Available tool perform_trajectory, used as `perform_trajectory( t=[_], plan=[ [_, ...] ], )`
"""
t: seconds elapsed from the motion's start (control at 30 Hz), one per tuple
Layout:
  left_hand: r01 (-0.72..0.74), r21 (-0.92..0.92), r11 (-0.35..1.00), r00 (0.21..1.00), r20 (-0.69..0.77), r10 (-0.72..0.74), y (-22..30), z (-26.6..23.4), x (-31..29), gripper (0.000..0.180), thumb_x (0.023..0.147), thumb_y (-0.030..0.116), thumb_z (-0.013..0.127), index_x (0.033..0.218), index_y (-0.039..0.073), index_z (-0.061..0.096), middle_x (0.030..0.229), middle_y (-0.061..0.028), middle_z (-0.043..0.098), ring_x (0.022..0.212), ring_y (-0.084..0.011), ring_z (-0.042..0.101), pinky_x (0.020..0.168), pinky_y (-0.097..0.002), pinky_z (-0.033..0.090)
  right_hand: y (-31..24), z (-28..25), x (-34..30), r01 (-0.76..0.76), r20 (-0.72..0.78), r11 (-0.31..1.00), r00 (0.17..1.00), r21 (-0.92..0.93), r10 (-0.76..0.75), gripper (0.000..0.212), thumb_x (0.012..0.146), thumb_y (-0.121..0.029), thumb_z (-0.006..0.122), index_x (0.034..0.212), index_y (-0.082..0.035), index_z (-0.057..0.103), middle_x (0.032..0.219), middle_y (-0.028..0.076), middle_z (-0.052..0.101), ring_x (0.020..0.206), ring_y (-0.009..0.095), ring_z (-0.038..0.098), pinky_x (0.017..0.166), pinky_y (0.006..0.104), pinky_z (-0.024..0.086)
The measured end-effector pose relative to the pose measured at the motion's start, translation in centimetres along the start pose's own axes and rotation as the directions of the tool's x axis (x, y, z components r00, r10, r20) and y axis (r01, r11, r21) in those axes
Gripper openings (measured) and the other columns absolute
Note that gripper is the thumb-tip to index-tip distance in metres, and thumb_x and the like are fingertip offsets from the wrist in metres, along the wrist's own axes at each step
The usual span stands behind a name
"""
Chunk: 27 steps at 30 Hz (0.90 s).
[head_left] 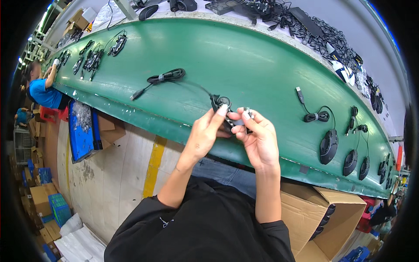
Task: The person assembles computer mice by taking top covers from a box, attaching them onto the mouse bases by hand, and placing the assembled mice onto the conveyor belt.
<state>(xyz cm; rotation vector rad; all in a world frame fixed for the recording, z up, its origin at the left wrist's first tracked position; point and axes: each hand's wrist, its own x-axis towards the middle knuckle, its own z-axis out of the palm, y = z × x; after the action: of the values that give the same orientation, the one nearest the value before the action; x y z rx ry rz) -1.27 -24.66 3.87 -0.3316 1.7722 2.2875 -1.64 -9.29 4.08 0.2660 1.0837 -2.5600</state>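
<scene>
My left hand (206, 133) is closed on a black computer mouse part (215, 102), thumb pressed on top, at the near side of the green conveyor belt. A thin cable runs from that part to a bundled mouse cable (168, 76) with a USB plug (137, 94), lying on the belt farther left. Beside it, my right hand (261, 137) is closed in a pinch on a small part with green and pale spots (248, 113); its exact kind is too small to tell. My fingers hide most of the mouse part.
Several black mice, one a whole mouse (329, 146), lie on the belt at the right; cable bundles (92, 61) lie at the far left. A shelf behind holds piled cables (323, 41). Nearby stand a blue bin (83, 131) and an open carton (301, 214). A person in blue (46, 91) works at the left.
</scene>
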Motion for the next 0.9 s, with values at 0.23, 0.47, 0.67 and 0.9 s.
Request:
perform_trajectory(
  t=[0.23, 0.47, 0.67, 0.9],
  plan=[
    [-0.068, -0.458, 0.886, 0.944, 0.257, 0.205, -2.9, 2.2, 1.6, 0.049, 0.098, 0.023, 0.053, 0.14, 0.001, 0.04, 0.118, -0.0071, 0.06, 0.099, -0.0114, 0.058, 0.086, -0.028, 0.049, 0.1, 1.3, -2.3, 0.355, 0.016, 0.443, 0.794, -0.823, -0.607, 0.018, 0.087, -0.002, 0.068, 0.104, 0.001, 0.069, 0.092, 0.013, 0.071, 0.073, 0.018, 0.069, 0.063, 0.0276, 0.056],
    [-0.13, -0.306, 0.943, 0.911, 0.338, 0.236, -3.1, 1.9, 1.6, 0.061, 0.093, 0.011, 0.055, 0.147, 0.0, 0.028, 0.138, -0.0218, 0.05, 0.117, -0.0228, 0.058, 0.102, -0.0368, 0.046, 0.4, 0.6, -2.4, 0.237, -0.049, 0.293, 0.695, -0.926, -0.717, 0.018, 0.079, 0.0, 0.075, 0.097, 0.003, 0.071, 0.08, 0.009, 0.069, 0.067, 0.011, 0.065, 0.053, 0.0239, 0.051],
    [-0.239, -0.285, 0.928, 0.885, 0.33, 0.329, -3.3, 1.6, 1.6, 0.069, 0.092, -0.001, 0.051, 0.151, 0.002, 0.016, 0.144, -0.0237, 0.043, 0.12, -0.0262, 0.057, 0.101, -0.0394, 0.048, -0.7, -1.0, -3.4, 0.204, -0.184, 0.812, 0.917, -0.546, -0.354, 0.027, 0.084, 0.003, 0.072, 0.111, 0.005, 0.069, 0.09, 0.009, 0.067, 0.077, 0.012, 0.067, 0.063, 0.0229, 0.058],
    [-0.234, -0.364, 0.902, 0.852, 0.371, 0.37, -3.7, 1.7, 1.4, 0.071, 0.093, -0.002, 0.047, 0.152, 0.004, 0.01, 0.144, -0.0242, 0.042, 0.118, -0.0333, 0.059, 0.1, -0.0437, 0.05, 1.3, 1.0, -4.2, 0.343, -0.103, 0.631, 0.822, -0.696, -0.561, 0.026, 0.083, 0.005, 0.072, 0.109, 0.003, 0.071, 0.086, 0.008, 0.066, 0.071, 0.012, 0.068, 0.062, 0.023, 0.059]
  ],
)
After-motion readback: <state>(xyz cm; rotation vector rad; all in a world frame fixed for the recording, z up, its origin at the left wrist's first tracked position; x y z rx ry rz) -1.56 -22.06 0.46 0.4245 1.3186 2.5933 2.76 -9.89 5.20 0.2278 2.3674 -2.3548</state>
